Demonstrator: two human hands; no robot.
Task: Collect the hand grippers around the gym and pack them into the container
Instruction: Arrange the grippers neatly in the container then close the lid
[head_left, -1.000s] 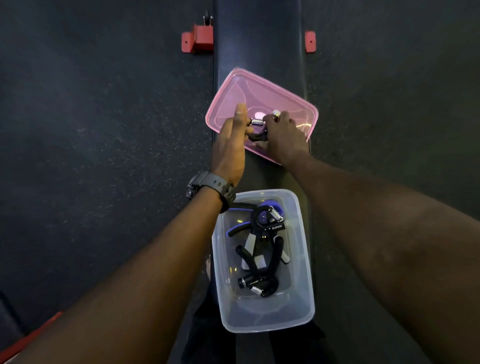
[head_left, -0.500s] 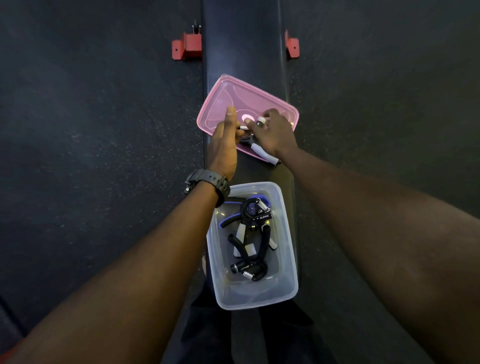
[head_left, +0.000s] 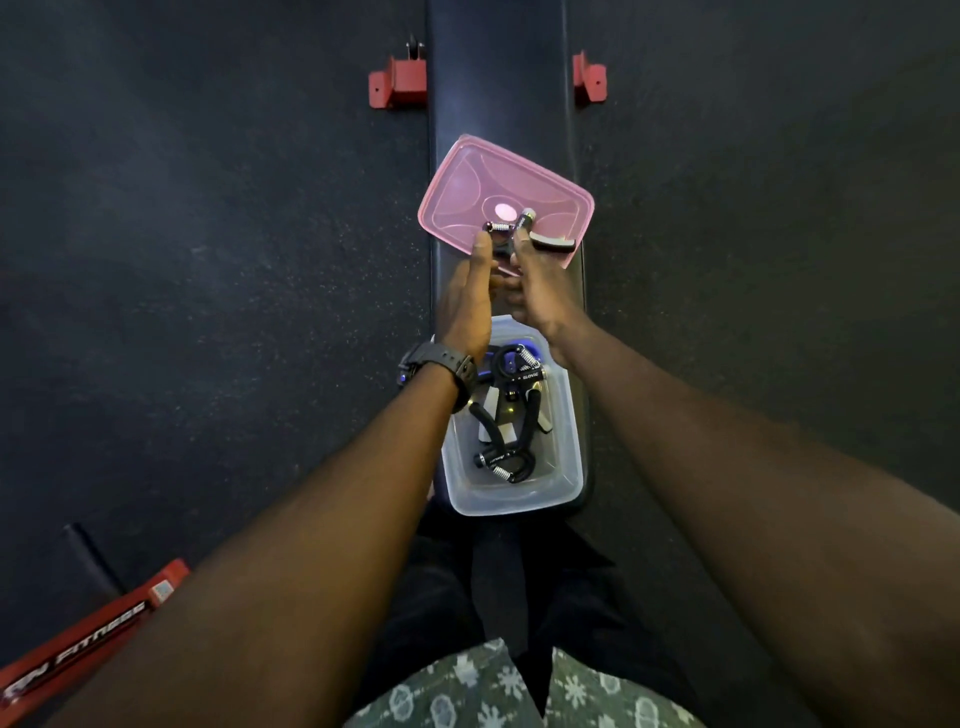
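Observation:
A black hand gripper (head_left: 511, 234) with a steel spring is held up between both hands, in front of the pink lid (head_left: 493, 182). My left hand (head_left: 465, 301) pinches its left side; my right hand (head_left: 540, 291) grips its right handle, whose grey end sticks out to the right. Below the hands stands a clear plastic container (head_left: 563, 483) on the black bench. Inside it lie several black hand grippers (head_left: 511, 415), one with a blue ring. My left wrist, wearing a black watch, covers the container's upper left corner.
The container and lid rest on a narrow black bench (head_left: 493, 78) with red brackets (head_left: 395, 85) at its far end. Dark speckled rubber floor (head_left: 208, 260) lies on both sides. A red bar with white lettering (head_left: 88, 639) sits at the lower left.
Both hands have drawn the hand gripper back from over the pink lid toward the container. The view has shifted, so the bench and container sit higher in frame.

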